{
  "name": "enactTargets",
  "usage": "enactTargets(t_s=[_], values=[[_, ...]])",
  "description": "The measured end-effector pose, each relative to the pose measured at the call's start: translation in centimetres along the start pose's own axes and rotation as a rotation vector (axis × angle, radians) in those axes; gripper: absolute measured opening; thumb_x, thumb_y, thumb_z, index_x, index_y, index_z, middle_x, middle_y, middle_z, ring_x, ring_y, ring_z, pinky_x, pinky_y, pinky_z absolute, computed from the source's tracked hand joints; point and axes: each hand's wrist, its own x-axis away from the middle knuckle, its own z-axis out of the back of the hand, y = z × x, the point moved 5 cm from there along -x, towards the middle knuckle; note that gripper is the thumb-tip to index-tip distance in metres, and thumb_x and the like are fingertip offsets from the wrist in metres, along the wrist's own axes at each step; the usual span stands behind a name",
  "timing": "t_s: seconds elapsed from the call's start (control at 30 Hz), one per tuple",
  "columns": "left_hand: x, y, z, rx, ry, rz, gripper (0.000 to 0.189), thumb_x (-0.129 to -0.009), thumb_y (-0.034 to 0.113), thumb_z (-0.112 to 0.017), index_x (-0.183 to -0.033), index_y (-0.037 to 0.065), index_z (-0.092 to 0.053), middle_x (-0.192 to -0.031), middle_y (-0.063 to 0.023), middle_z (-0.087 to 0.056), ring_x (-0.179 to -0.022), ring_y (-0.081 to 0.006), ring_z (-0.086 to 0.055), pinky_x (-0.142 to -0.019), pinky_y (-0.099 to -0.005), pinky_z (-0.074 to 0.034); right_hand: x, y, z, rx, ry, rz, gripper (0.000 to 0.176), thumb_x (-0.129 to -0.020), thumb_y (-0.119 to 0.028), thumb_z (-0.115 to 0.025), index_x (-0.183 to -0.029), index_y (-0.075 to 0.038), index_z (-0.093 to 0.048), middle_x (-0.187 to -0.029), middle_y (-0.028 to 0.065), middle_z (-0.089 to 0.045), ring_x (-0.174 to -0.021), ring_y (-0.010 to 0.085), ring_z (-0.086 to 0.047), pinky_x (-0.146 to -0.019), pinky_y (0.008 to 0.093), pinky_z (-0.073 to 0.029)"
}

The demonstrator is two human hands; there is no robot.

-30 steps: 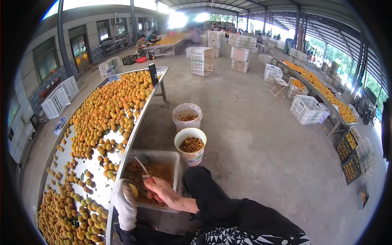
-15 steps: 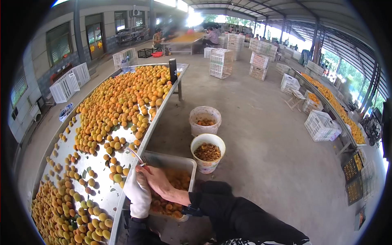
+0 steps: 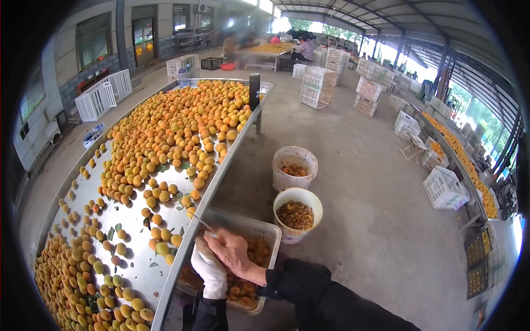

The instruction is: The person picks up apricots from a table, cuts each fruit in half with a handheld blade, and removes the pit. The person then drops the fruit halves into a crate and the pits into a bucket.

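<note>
Gloved left hand [image 3: 209, 269] and bare right hand [image 3: 233, 254] meet above a crate [image 3: 275, 236] of cut apricots [image 3: 242, 292].
The right is wrapped around a thin-bladed tool [image 3: 203, 222], its blade angled toward the metal table [image 3: 138, 237] where whole apricots [image 3: 176, 129] lie spread; whether the left pinches anything is hidden.
</note>
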Motion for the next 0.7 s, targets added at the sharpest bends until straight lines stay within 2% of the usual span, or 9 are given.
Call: enactTargets(t_s=[0.3, 0.4, 0.47, 0.5, 0.53, 0.57, 0.63, 0.7], values=[[-0.4, -1.4, 0.1, 0.081, 0.02, 0.071, 0.041, -0.105, 0.029, -0.042, -0.089, -0.003, -0.061, -0.081, -0.0044, -0.063, -0.073, -0.012, -0.056, -0.067, -0.0278, -0.047, -0.4, 0.9, -0.2, 0.095, 0.036, 0.107, 0.038, -0.087, -0.04, -0.068, -0.067, -0.011, -0.056, -0.051, 0.0107, -0.056, -0.052, 0.0322, -0.062, -0.044, 0.0398, -0.044], [-0.5, -1.3, 0.0, 0.044, 0.017, 0.053, 0.042, -0.105, 0.03, -0.041, -0.089, -0.003, -0.061, -0.082, -0.0055, -0.065, -0.073, -0.0132, -0.057, -0.067, -0.0293, -0.048, -0.2, 1.0, -0.3, 0.112, 0.031, 0.12, 0.038, -0.087, -0.039, -0.068, -0.066, -0.01, -0.055, -0.057, 0.0116, -0.059, -0.052, 0.0324, -0.062, -0.044, 0.04, -0.045], [-0.5, -0.9, 0.1, -0.009, 0.014, 0.013, 0.042, -0.105, 0.031, -0.04, -0.09, -0.002, -0.062, -0.083, -0.0066, -0.066, -0.073, -0.0144, -0.059, -0.067, -0.0306, -0.048, 0.0, 1.8, -0.4, 0.058, -0.079, -0.05, 0.039, -0.087, -0.044, -0.065, -0.073, -0.008, -0.061, -0.069, 0.0156, -0.065, -0.063, 0.0344, -0.066, -0.051, 0.0413, -0.049], [-0.4, -0.1, 0.2, -0.216, -0.062, -0.078, 0.043, -0.105, 0.032, -0.039, -0.091, -0.002, -0.062, -0.083, -0.0079, -0.067, -0.073, -0.0158, -0.06, -0.067, -0.0317, -0.049, 0.1, 1.8, -0.2, 0.059, -0.059, -0.057, 0.039, -0.087, -0.044, -0.065, -0.073, -0.008, -0.061, -0.069, 0.0156, -0.065, -0.063, 0.0344, -0.066, -0.051, 0.0413, -0.049], [-0.2, 0.5, 0.1, -0.419, -0.142, -0.173, 0.043, -0.105, 0.033, -0.039, -0.093, -0.001, -0.063, -0.084, -0.0093, -0.068, -0.073, -0.0173, -0.062, -0.067, -0.0328, -0.05, 0.2, 2.2, -0.5, 0.019, -0.112, -0.167, 0.037, -0.089, -0.042, -0.063, -0.082, -0.006, -0.065, -0.073, 0.0172, -0.067, -0.069, 0.0327, -0.067, -0.058, 0.0391, -0.049], [-0.1, 0.7, 0.1, -0.408, -0.153, -0.191, 0.044, -0.105, 0.034, -0.037, -0.097, 0.0, -0.064, -0.085, -0.0109, -0.069, -0.073, -0.0189, -0.064, -0.067, -0.0334, -0.051, 0.2, 2.5, -0.7, -0.02, -0.16, -0.275, 0.037, -0.091, -0.04, -0.061, -0.092, -0.004, -0.07, -0.078, 0.0187, -0.068, -0.075, 0.0309, -0.068, -0.066, 0.037, -0.049], [0.0, 1.1, -0.3, -0.346, -0.171, -0.242, 0.047, -0.105, 0.037, -0.037, -0.1, -0.001, -0.064, -0.085, -0.0111, -0.069, -0.074, -0.0186, -0.063, -0.069, -0.0325, -0.052, -0.2, 1.8, -0.4, 0.03, -0.249, -0.397, 0.046, -0.091, -0.048, -0.058, -0.094, -0.003, -0.07, -0.082, 0.0174, -0.069, -0.077, 0.0334, -0.067, -0.068, 0.038, -0.048], [0.2, 0.5, -0.4, -0.24, -0.185, -0.168, 0.051, -0.106, 0.04, -0.034, -0.105, -0.003, -0.061, -0.09, -0.0109, -0.068, -0.078, -0.0184, -0.063, -0.073, -0.0321, -0.052, -0.3, 1.2, -0.2, 0.033, -0.234, -0.413, 0.048, -0.091, -0.051, -0.059, -0.093, -0.004, -0.07, -0.079, 0.0164, -0.069, -0.076, 0.0338, -0.067, -0.067, 0.0384, -0.048]])
